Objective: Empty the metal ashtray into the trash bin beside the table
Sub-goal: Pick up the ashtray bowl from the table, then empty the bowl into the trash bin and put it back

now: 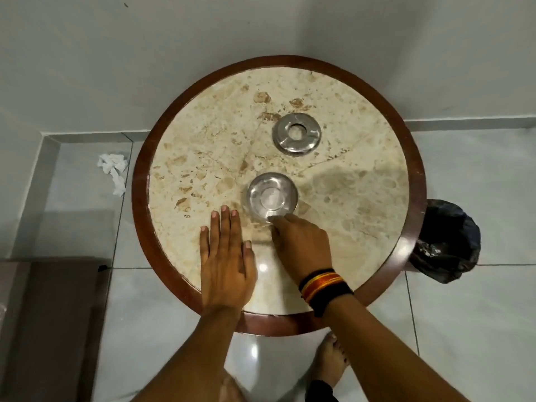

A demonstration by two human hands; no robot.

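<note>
Round marble table (203, 134) filled frame centre. Ashtray bowl (272, 195) sat mid-table; its ring lid (296, 135) lay apart, above. Right hand (301, 242) pinched bowl's near rim. Left hand (226, 256) lay flat, lower centre. Black-bagged trash bin (446, 242) stood at right edge.

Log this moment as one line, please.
right hand: fingers at near rim of ashtray bowl | left hand: flat on table | ashtray lid: off, beyond bowl | trash bin: right of table

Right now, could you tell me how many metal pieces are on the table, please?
2. The ashtray bowl sits near the table's centre, its near rim touched by the right hand. The ring-shaped lid lies apart, farther back. None appears hidden.
</note>
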